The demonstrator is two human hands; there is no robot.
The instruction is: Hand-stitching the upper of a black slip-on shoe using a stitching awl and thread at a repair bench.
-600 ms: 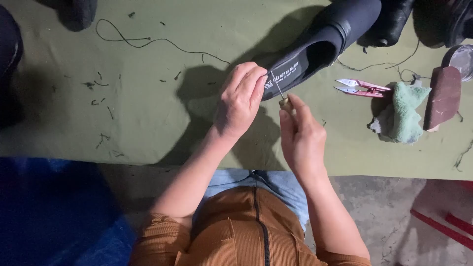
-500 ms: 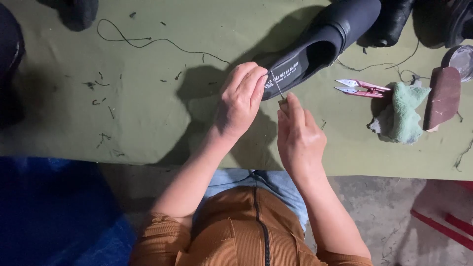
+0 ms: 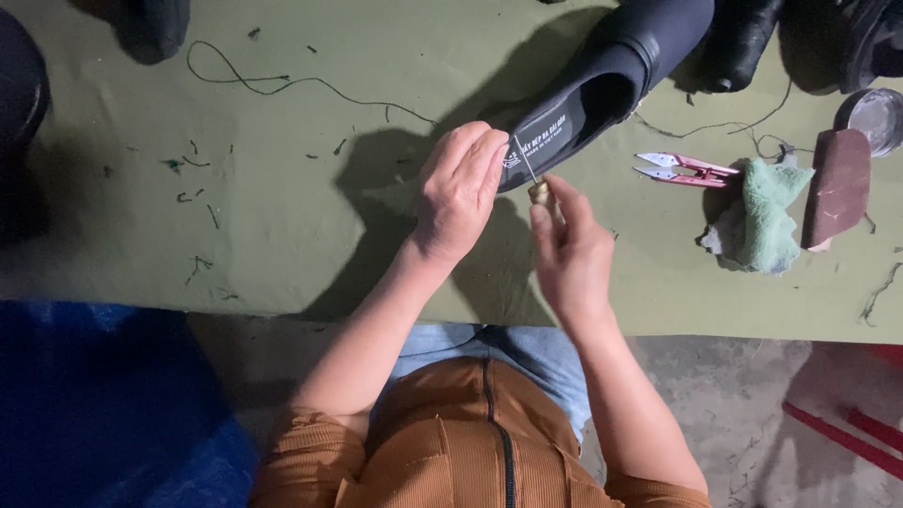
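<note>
On green table (image 3: 282,235), left hand (image 3: 456,193) gripping black shoe (image 3: 602,85), heel hidden, right hand (image 3: 569,249) holding awl (image 3: 536,186)

Your matt black shoe (image 3: 602,85) lies on the desk's (image 3: 282,188) dull green cloth; your awl (image 3: 534,181) pairs a metal needle with a wooden handle.

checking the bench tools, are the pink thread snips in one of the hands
No, the pink thread snips lie on the green table cover, right of the black shoe and apart from both hands.
</note>
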